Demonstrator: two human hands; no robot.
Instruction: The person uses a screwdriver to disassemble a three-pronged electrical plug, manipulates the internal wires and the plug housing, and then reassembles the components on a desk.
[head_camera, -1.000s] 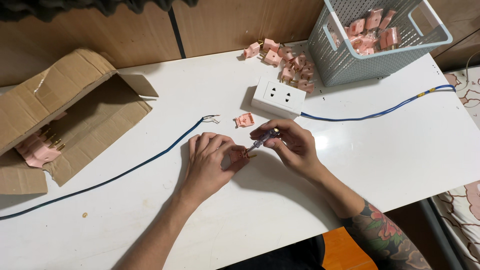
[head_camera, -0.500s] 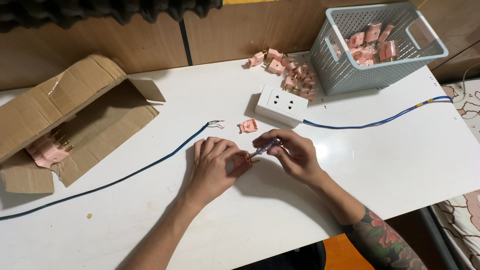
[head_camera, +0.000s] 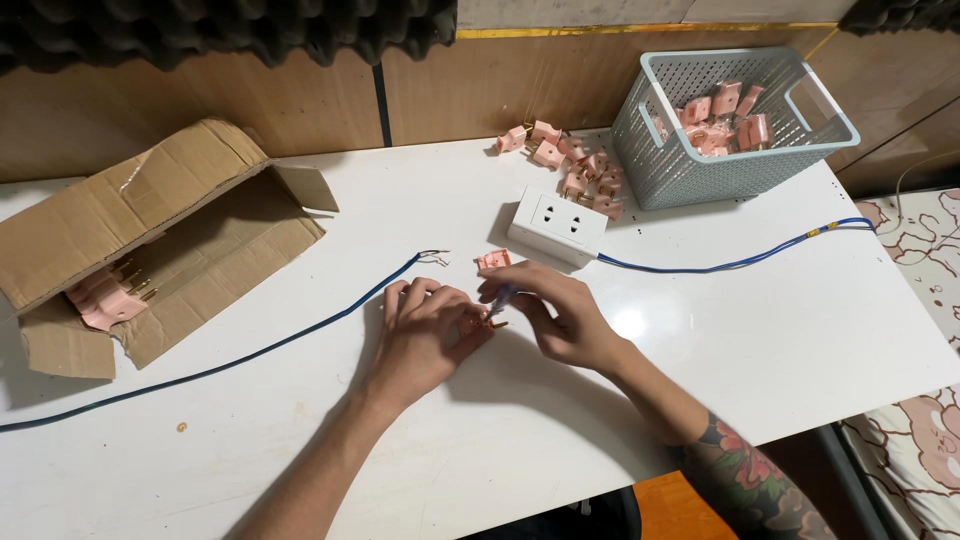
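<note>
My left hand (head_camera: 425, 335) rests on the white table (head_camera: 800, 340) and pinches a small pink plug part with brass prongs (head_camera: 493, 322). My right hand (head_camera: 560, 315) holds a small screwdriver (head_camera: 500, 299) with its tip against that part. A loose pink plug half (head_camera: 494, 260) lies just beyond my fingers. The stripped end of a dark blue cable (head_camera: 432, 257) lies to the left of it. A white socket block (head_camera: 557, 225) sits behind, with its own blue cable (head_camera: 740, 262) running off to the right.
An open cardboard box (head_camera: 150, 240) with pink plugs inside lies at the left. A grey plastic basket (head_camera: 730, 125) holding several pink plugs stands at the back right. A heap of pink plugs (head_camera: 575, 165) lies beside it. Wooden panels back the table.
The view has shifted slightly downward and back. My hands stay together at the same spot, working the screwdriver on the plug part.
</note>
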